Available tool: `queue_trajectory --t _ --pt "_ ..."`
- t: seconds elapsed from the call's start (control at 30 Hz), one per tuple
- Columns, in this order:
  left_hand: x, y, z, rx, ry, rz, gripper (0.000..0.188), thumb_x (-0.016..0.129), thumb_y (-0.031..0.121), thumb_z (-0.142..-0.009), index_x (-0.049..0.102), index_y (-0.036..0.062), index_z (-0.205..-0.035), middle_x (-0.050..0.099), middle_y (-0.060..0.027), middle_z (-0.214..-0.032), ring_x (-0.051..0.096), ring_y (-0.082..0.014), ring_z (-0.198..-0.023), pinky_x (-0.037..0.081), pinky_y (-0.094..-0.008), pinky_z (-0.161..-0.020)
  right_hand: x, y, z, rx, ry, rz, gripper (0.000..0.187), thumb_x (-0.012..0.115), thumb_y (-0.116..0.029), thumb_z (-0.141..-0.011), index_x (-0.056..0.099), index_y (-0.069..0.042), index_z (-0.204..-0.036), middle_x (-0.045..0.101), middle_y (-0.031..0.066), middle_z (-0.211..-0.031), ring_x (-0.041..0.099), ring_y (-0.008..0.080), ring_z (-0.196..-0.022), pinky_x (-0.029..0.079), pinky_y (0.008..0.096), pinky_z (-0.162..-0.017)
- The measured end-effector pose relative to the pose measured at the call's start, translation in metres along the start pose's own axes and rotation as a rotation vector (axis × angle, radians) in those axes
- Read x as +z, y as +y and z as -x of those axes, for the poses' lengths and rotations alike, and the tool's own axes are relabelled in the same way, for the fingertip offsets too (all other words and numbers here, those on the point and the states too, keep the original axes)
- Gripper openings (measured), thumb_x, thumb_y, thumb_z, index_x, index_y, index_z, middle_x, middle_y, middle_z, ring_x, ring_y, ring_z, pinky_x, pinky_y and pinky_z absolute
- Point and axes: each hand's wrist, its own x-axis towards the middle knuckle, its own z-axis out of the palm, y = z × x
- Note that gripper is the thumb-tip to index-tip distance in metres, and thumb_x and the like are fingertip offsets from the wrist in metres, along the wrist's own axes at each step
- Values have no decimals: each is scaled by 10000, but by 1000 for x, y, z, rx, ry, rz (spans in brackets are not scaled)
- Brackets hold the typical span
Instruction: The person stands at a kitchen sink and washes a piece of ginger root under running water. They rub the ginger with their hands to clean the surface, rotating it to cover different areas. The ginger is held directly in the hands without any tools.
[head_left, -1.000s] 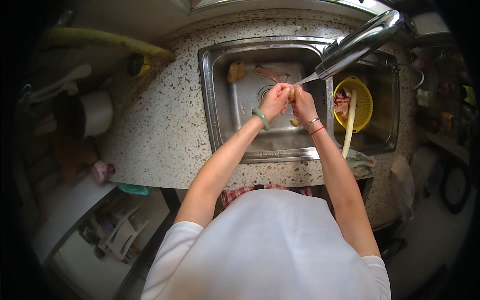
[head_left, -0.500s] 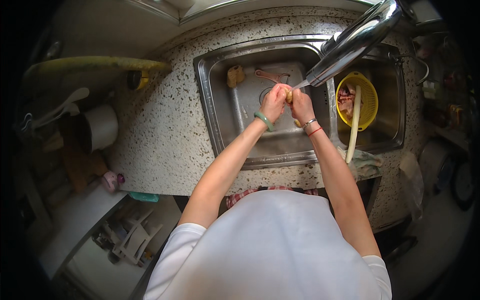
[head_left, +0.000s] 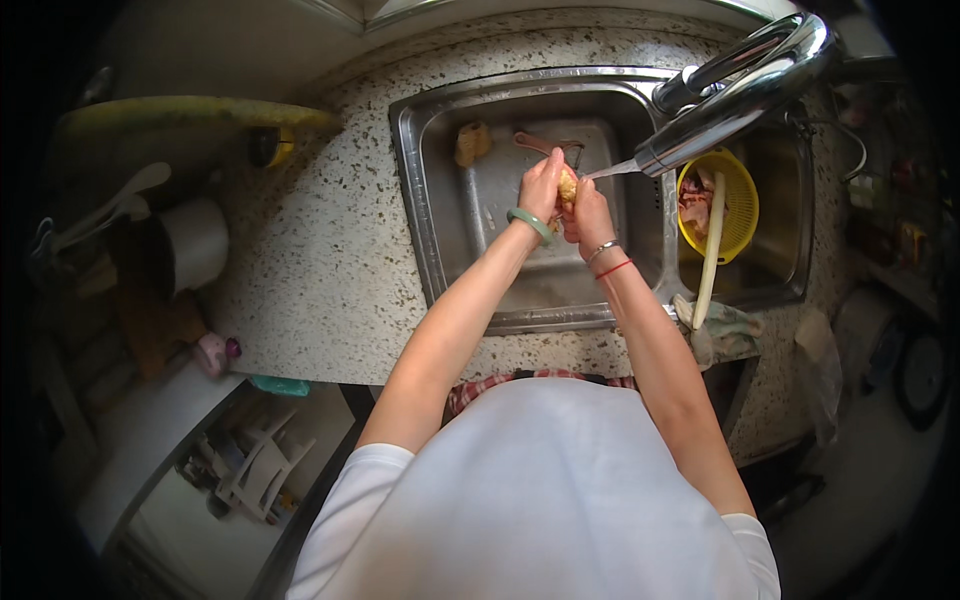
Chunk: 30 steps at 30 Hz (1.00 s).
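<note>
Over the larger left basin of the steel sink, my hands meet around a knobby yellow-brown piece that looks like ginger root. My left hand, with a green bangle at the wrist, presses its fingers along the piece's left side. From the right and below, my right hand is closed on it; its fingertips are partly hidden. Water runs from the faucet onto the piece and my fingers. Beyond my hands lie a peeler with a pinkish-brown handle and a stubby brown lump.
In the right basin stands a yellow colander holding raw meat pieces. A long pale peeled stalk leans across it to the front rim, beside a crumpled cloth. A pot stands at the left past the speckled counter.
My right hand has come down and slightly left, turning around the piece. My left hand's fingers have straightened along it, and more of its yellow-brown surface shows. The view has shifted slightly.
</note>
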Motion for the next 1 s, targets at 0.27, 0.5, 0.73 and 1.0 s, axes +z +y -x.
queue_trajectory --t 0.27,0.5,0.73,1.0 --pt "-1 -7 11 -73 -226 267 218 436 292 -964 502 84 -954 365 63 -636 311 -7 -502 287 -166 -448 -23 -16 -8 108 -208 -28 435 305 -437 -929 373 -136 -623 292 -48 -487 235 55 -365 191 213 -329" --pt "8 -19 1 166 71 -112 199 459 288 -949 458 89 -955 442 -13 -596 429 -99 -514 377 -260 -479 -4 8 -5 -568 216 450 426 338 -336 -971 531 24 -849 583 169 -706 581 271 -643 447 385 -601" --pt "21 -25 27 526 229 -418 202 430 230 -943 470 45 -875 574 -166 -712 587 -338 -692 439 -411 -611 -10 4 -11 -808 288 708 458 311 -282 -974 497 27 -692 562 243 -699 533 418 -636 408 450 -549" --pt "0 -2 10 -236 -46 176 247 430 320 -947 428 129 -790 376 44 -572 293 -48 -410 287 -217 -372 -11 9 -5 -990 196 796 342 356 -247 -967 507 2 -789 530 213 -660 519 394 -619 425 436 -532"
